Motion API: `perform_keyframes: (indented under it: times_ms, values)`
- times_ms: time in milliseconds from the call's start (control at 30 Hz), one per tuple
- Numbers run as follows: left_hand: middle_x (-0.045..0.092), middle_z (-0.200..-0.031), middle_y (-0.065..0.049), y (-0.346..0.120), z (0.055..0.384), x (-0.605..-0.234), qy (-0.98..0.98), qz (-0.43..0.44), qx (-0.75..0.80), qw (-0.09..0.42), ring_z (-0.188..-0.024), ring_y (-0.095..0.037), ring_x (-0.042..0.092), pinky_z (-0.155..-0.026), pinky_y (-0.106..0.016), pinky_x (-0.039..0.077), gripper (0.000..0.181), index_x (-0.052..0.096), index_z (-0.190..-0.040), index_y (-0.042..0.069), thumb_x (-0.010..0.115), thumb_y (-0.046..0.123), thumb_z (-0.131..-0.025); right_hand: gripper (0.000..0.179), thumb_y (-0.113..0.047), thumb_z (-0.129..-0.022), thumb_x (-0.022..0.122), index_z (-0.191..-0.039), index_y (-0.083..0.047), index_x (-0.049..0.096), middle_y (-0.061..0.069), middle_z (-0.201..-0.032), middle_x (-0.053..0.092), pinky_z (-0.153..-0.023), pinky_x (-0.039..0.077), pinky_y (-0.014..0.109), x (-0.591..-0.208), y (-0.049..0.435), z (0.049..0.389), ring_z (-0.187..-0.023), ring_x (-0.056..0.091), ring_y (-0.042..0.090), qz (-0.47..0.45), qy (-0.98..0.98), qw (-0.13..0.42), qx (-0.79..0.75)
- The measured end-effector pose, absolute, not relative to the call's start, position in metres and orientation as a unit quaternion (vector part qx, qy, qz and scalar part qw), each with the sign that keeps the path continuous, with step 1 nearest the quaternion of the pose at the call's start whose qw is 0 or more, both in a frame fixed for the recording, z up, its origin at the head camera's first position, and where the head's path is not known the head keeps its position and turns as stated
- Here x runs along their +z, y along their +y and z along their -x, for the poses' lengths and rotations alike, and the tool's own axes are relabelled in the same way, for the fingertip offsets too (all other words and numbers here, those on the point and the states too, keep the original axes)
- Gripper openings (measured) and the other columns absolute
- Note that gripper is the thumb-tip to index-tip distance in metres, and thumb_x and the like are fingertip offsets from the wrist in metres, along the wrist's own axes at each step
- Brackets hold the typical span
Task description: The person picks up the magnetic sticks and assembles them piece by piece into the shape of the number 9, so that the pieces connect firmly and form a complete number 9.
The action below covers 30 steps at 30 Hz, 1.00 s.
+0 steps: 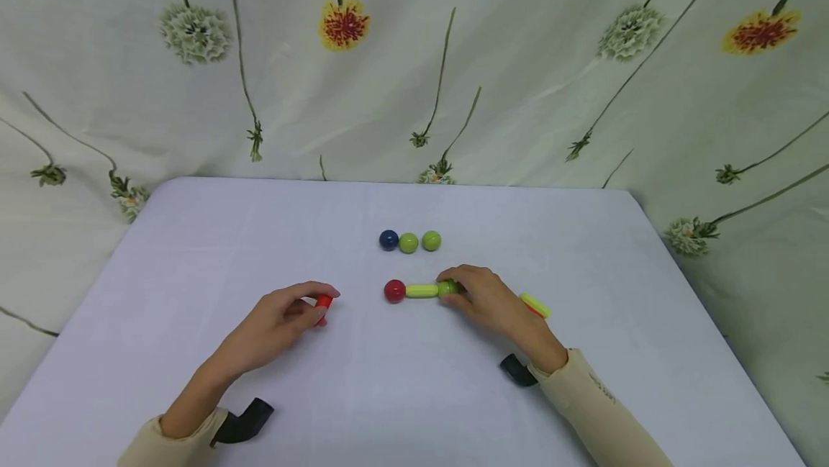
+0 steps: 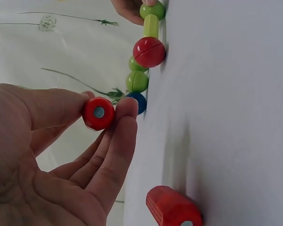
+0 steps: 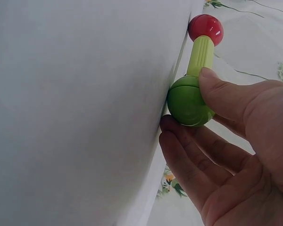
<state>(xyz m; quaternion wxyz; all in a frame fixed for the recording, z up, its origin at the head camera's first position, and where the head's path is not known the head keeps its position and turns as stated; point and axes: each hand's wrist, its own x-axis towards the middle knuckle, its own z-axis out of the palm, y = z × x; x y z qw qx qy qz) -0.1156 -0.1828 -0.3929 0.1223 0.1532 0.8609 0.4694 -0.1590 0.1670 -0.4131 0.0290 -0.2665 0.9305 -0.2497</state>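
Observation:
My left hand (image 1: 275,322) pinches a short red rod (image 2: 91,123) between thumb and fingers, above the table. A grey metal disc shows in the rod's end. My right hand (image 1: 488,299) grips a green ball (image 3: 188,103) at the right end of a joined piece. From that ball a yellow-green ribbed rod (image 1: 422,291) runs left to a red ball (image 1: 394,291). The joined piece lies along the tabletop. Another red rod (image 2: 172,207) lies on the table near the left hand in the left wrist view.
Behind the joined piece sit a dark blue ball (image 1: 388,239) and two green balls, one in the middle (image 1: 408,242) and one at right (image 1: 431,240). A yellow-green rod (image 1: 536,304) and a red rod (image 1: 532,309) lie beside my right wrist. Flowered cloth (image 1: 518,93) hangs behind the white table (image 1: 363,395).

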Motion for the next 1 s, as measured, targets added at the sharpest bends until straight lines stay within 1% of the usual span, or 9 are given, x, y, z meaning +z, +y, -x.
perform_keyframes:
  times_ms: [100, 267, 533, 700, 733, 800, 933, 967, 1000]
  values:
    - [0.069, -0.112, -0.010, -0.179, 0.116, -0.394, 0.856, -0.161, 0.478, 0.116, -0.090, -0.018, 0.070, -0.073, -0.023, 0.049, 0.031, 0.063, -0.127, 0.013, 0.061, 0.006, -0.097, 0.028, -0.017, -0.093, 0.072, -0.120, -0.011, 0.068, 0.000, -0.107, 0.070, -0.077, 0.050, 0.027, -0.413, 0.167, 0.159, -0.084, 0.056, 0.010, 0.265, 0.931, 0.027, -0.251]
    - [0.068, -0.117, -0.010, -0.172, 0.117, -0.397, 0.849, -0.160, 0.487, 0.128, -0.093, -0.015, 0.071, -0.083, -0.023, 0.051, 0.033, 0.061, -0.129, 0.013, 0.059, 0.005, -0.097, 0.028, -0.017, -0.093, 0.072, -0.120, -0.010, 0.067, 0.000, -0.106, 0.070, -0.077, 0.050, 0.026, -0.414, 0.167, 0.159, -0.084, 0.056, 0.010, 0.263, 0.929, 0.030, -0.257]
    - [0.065, -0.119, -0.010, -0.157, 0.119, -0.403, 0.837, -0.161, 0.494, 0.169, -0.090, -0.018, 0.069, -0.081, -0.024, 0.050, 0.030, 0.062, -0.128, 0.014, 0.059, 0.008, -0.098, 0.028, -0.017, -0.093, 0.071, -0.120, -0.009, 0.067, 0.002, -0.108, 0.070, -0.078, 0.050, 0.027, -0.416, 0.168, 0.157, -0.085, 0.056, 0.010, 0.261, 0.931, 0.032, -0.255]
    - [0.062, -0.117, -0.009, -0.147, 0.121, -0.406, 0.831, -0.174, 0.496, 0.181, -0.085, -0.020, 0.066, -0.075, -0.025, 0.049, 0.028, 0.064, -0.125, 0.015, 0.056, 0.007, -0.099, 0.028, -0.017, -0.094, 0.071, -0.120, -0.009, 0.067, 0.002, -0.109, 0.070, -0.079, 0.050, 0.028, -0.416, 0.168, 0.158, -0.086, 0.057, 0.010, 0.263, 0.931, 0.029, -0.252]
    - [0.062, -0.115, -0.009, -0.145, 0.121, -0.407, 0.830, -0.173, 0.497, 0.184, -0.082, -0.020, 0.064, -0.073, -0.025, 0.048, 0.028, 0.065, -0.125, 0.015, 0.056, 0.007, -0.099, 0.028, -0.017, -0.094, 0.071, -0.120, -0.009, 0.067, 0.002, -0.109, 0.070, -0.079, 0.050, 0.028, -0.416, 0.168, 0.158, -0.086, 0.057, 0.010, 0.264, 0.931, 0.029, -0.252]
    - [0.063, -0.100, -0.011, -0.141, 0.122, -0.409, 0.825, -0.163, 0.504, 0.195, -0.071, -0.016, 0.059, -0.069, -0.023, 0.045, 0.028, 0.064, -0.125, 0.016, 0.055, 0.009, -0.100, 0.028, -0.017, -0.094, 0.071, -0.120, -0.009, 0.067, 0.002, -0.109, 0.070, -0.079, 0.050, 0.028, -0.416, 0.167, 0.158, -0.086, 0.057, 0.010, 0.264, 0.930, 0.029, -0.252]
    - [0.063, -0.098, -0.015, -0.134, 0.123, -0.412, 0.803, -0.157, 0.535, 0.211, -0.069, -0.016, 0.064, -0.073, -0.022, 0.051, 0.028, 0.062, -0.128, 0.010, 0.056, 0.011, -0.101, 0.028, -0.017, -0.093, 0.072, -0.120, -0.009, 0.067, 0.001, -0.107, 0.069, -0.078, 0.050, 0.027, -0.415, 0.167, 0.159, -0.085, 0.056, 0.010, 0.262, 0.930, 0.029, -0.254]
    - [0.063, -0.099, -0.017, -0.132, 0.124, -0.412, 0.797, -0.156, 0.543, 0.216, -0.071, -0.017, 0.067, -0.076, -0.022, 0.053, 0.029, 0.061, -0.129, 0.008, 0.055, 0.011, -0.101, 0.029, -0.017, -0.093, 0.072, -0.120, -0.009, 0.067, 0.001, -0.107, 0.070, -0.078, 0.050, 0.027, -0.414, 0.167, 0.159, -0.084, 0.056, 0.010, 0.263, 0.930, 0.029, -0.254]
    - [0.063, -0.109, -0.018, -0.130, 0.124, -0.413, 0.790, -0.159, 0.550, 0.218, -0.077, -0.019, 0.070, -0.078, -0.023, 0.055, 0.030, 0.060, -0.130, 0.006, 0.055, 0.011, -0.101, 0.029, -0.016, -0.093, 0.072, -0.120, -0.009, 0.067, 0.001, -0.106, 0.070, -0.077, 0.050, 0.026, -0.414, 0.167, 0.159, -0.084, 0.056, 0.010, 0.263, 0.930, 0.029, -0.255]
